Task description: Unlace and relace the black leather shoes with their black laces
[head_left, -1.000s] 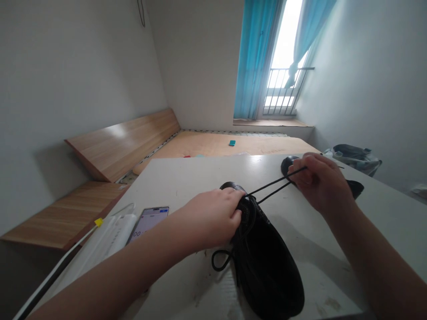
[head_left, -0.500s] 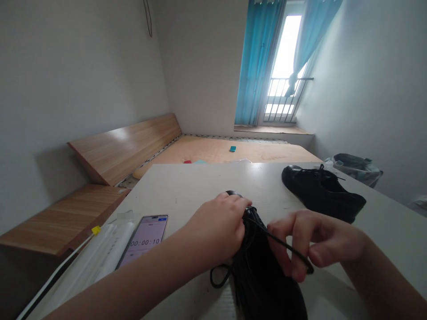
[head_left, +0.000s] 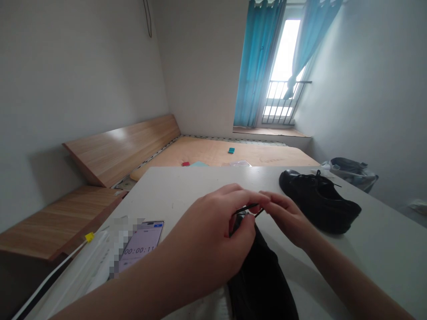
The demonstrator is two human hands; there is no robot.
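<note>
Two hands (head_left: pixel 220 235) (head_left: pixel 287 218) at one shoelace (head_left: pixel 247 207)

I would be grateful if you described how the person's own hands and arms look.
Both the left hand and the right hand are ungloved, and the left forearm and right forearm show no sleeve. No watch, bracelet or marking is visible; parts are hidden, so rings cannot be ruled out.

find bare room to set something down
Bare tabletop lies between the phone and far edge, and between the far shoe, right forearm and right edge. Crowded: around the near shoe, left grip and right grip; the left side, with phone and white object.
</note>
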